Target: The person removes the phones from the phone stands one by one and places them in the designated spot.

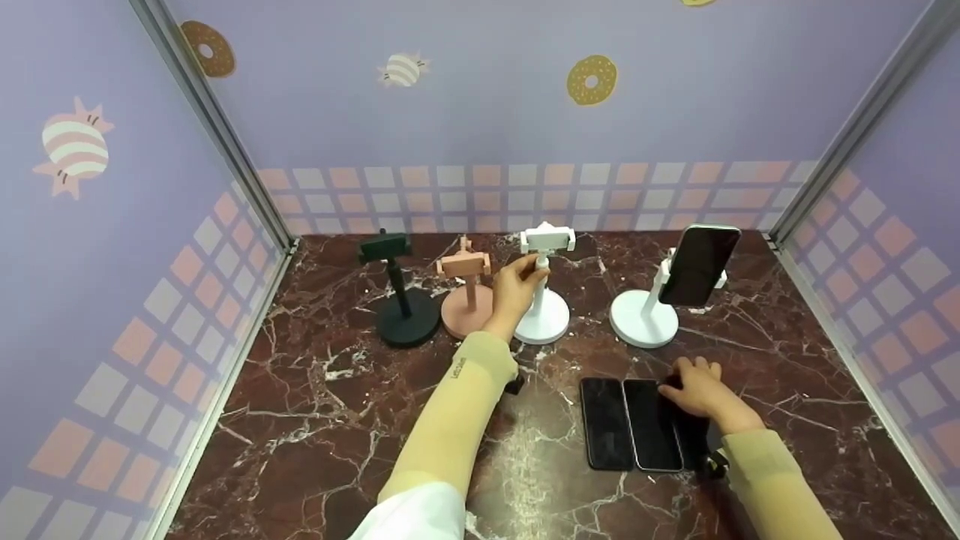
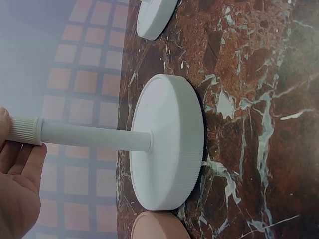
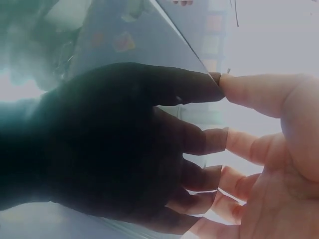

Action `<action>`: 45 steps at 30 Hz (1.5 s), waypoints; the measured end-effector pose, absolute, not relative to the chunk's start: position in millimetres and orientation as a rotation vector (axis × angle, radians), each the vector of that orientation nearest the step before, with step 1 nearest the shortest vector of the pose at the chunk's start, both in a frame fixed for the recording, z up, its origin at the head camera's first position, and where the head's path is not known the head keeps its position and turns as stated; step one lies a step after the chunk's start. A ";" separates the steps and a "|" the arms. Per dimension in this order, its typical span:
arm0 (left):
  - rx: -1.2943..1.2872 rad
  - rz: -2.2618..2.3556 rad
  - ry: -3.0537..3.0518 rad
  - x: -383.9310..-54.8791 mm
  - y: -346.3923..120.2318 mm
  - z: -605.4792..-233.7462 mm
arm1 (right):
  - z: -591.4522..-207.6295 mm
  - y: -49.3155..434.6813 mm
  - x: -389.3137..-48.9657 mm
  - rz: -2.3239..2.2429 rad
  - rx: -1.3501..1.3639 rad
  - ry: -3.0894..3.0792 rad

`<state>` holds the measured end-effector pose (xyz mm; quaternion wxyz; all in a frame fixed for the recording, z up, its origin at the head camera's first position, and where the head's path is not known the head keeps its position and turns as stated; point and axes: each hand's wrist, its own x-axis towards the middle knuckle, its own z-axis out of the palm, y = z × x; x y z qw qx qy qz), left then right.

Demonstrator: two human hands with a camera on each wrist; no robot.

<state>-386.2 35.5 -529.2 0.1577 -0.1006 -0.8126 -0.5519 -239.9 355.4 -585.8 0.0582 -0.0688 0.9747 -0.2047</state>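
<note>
Fingers of L hand [image 1: 516, 292] pinch white stand [image 1: 541, 322]; R hand [image 1: 699, 390] w/ fingers spread, touching rightmost flat phone [image 1: 691, 435]. Prob. phone pick-up; next calls for edge grip.

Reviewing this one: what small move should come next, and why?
Probably lift the rightmost smartphone in the row of three with the right hand: that hand touches it, and the left hand holds a white phone stand whose clamp is empty.
</note>
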 end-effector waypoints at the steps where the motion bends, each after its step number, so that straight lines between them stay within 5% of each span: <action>1: -0.286 -1.577 -2.329 -386.2 35.5 -529.4 | -585.8 355.2 -239.7 -0.624 -0.214 2.955; 45: -0.247 -1.631 -2.319 -382.8 36.9 -528.7 | -586.7 348.5 -236.9 -0.667 -0.244 2.980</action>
